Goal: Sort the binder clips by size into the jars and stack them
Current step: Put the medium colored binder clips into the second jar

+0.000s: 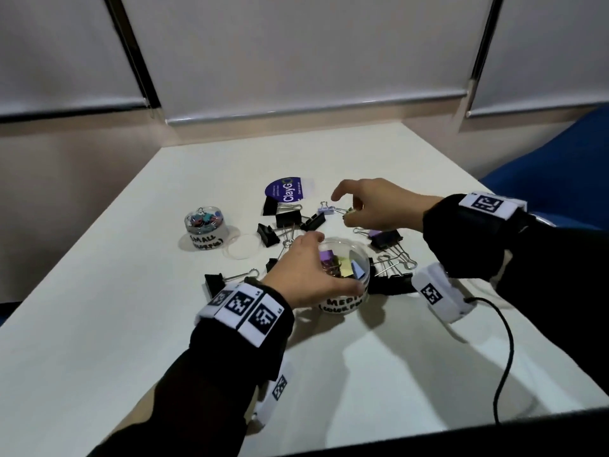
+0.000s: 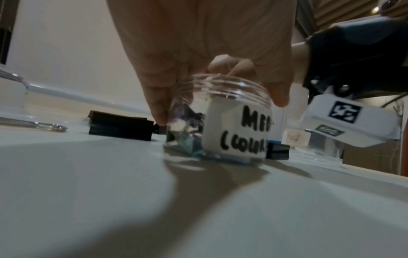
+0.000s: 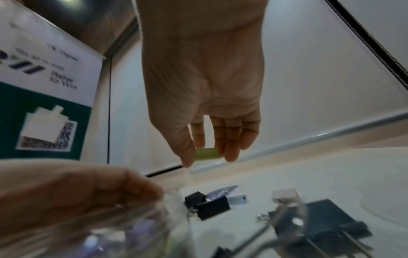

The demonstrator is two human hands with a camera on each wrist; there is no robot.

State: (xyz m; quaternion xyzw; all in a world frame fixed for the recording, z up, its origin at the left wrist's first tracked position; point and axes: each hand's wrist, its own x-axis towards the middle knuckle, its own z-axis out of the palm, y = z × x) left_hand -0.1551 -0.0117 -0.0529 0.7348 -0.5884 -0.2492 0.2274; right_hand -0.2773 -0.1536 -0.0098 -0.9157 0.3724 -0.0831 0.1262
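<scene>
My left hand (image 1: 308,268) grips the rim of the open clear jar (image 1: 357,258) labelled "MEDIUM", which stands on the table with several coloured clips inside; the left wrist view shows the jar (image 2: 234,132) with my fingers (image 2: 158,104) down its side. My right hand (image 1: 365,206) hovers beyond the jar and pinches a pale green binder clip (image 3: 207,154) between thumb and fingers. A lilac clip (image 1: 326,209) lies just left of that hand. Several large black clips (image 1: 288,219) lie scattered around the jar. A jar (image 1: 204,222) labelled "SMALL" holds small coloured clips at the left.
A clear lid (image 1: 242,247) lies beside the small jar. A round purple sticker (image 1: 285,191) sits behind the clips. A black cable (image 1: 504,357) runs across the white table (image 1: 99,324) at the right. A blue chair (image 1: 566,166) stands past the right edge.
</scene>
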